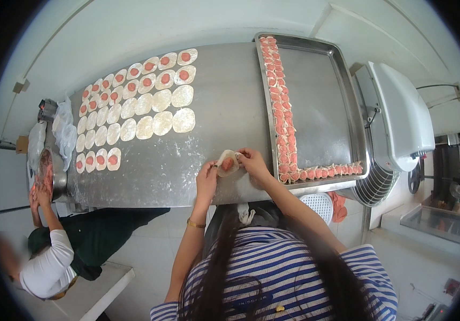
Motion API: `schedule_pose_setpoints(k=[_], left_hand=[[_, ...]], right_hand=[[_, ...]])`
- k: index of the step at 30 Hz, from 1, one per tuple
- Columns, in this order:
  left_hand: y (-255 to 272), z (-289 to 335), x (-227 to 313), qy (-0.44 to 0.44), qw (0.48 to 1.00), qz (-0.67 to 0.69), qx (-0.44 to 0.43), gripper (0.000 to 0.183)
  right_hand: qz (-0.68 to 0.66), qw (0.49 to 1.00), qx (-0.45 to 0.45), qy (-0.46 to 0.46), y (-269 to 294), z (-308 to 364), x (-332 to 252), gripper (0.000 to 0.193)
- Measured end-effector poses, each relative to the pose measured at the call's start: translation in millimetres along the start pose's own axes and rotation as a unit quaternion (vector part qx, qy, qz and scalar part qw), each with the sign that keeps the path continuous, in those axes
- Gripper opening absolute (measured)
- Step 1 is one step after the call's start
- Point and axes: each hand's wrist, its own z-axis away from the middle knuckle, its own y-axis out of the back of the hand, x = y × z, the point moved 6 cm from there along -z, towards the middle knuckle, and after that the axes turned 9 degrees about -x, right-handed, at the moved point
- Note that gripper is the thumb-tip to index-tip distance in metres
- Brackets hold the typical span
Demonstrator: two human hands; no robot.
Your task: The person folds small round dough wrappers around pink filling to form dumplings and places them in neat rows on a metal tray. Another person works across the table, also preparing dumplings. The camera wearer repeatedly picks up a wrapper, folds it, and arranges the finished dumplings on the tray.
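Between both hands, just above the steel table (230, 91), is a round dough wrapper (234, 170) with a lump of pink meat filling (227, 163) at its middle. My left hand (206, 179) pinches the wrapper's left edge, and my right hand (253, 163) pinches its right edge. Left of them, flat wrappers (162, 123) lie in rows; the far two rows and a short near row carry meat, the others are bare. To the right stands a metal tray (342, 96); pleated, open-topped dumplings (282, 115) line its left side and near edge.
At the far left a co-worker's hands (41, 195) reach into a metal bowl (57, 179) of meat. A plastic bag (65, 131) lies beside it. Right of the tray is a large white machine (398, 115) with a wire guard (377, 184). A white perforated stool (317, 206) stands below the tray.
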Motion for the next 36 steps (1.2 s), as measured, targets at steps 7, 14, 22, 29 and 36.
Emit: schedule_pose_setpoints(k=[7,14,22,29,36], left_hand=[[7.2,-9.2,17.5,-0.029,0.991,-0.129,-0.005,0.027],[-0.2,-12.2,4.4,0.005,0.994,0.036,-0.105,0.028],[-1.7,-6.5,-1.0,-0.001,0.99,0.104,-0.091,0.014],[-7.0,5.7,19.4,-0.088,0.992,0.069,-0.064,0.012],[-13.0,29.5,38.0,-0.055,0.99,0.111,-0.071,0.016]], right_hand=[[0.174,0.98,0.083,0.04,5.8,9.3,31.7,0.031],[-0.037,0.993,0.043,0.1,-11.8,21.9,22.9,0.026],[-0.022,0.997,0.023,0.066,-8.3,17.1,24.2,0.024],[-0.123,0.985,-0.03,0.113,-18.6,41.0,-13.4,0.028],[0.154,0.984,0.0,0.086,4.7,35.6,-4.0,0.028]])
